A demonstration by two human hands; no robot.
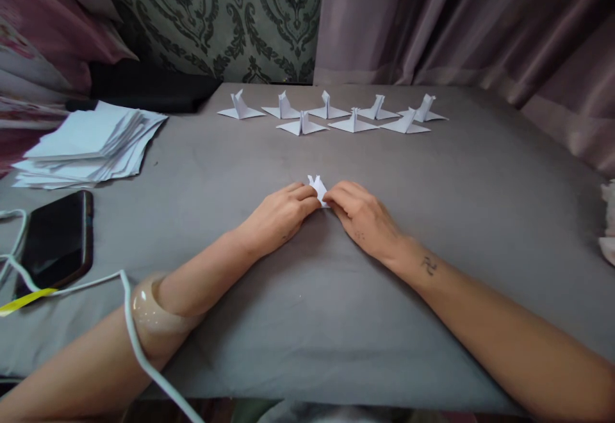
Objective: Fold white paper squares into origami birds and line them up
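Between my two hands, at the middle of the grey table, is a small white origami crane (317, 186) with two points sticking up at its far side. My left hand (284, 213) grips its left side, fingers closed and partly hiding it. From the right, my right hand (359, 213) pinches the crane's other side with thumb and fingers together. Farther back stand several folded paper cranes (354, 122) in two rows, wings spread flat on the cloth.
At the left lies a stack of white paper sheets (91, 144) beside a dark phone (57, 237). A white cable (139, 346) runs across my left forearm. Black cloth (148, 86) lies at the back left. Curtains (384, 19) hang behind the grey-covered table (480, 218).
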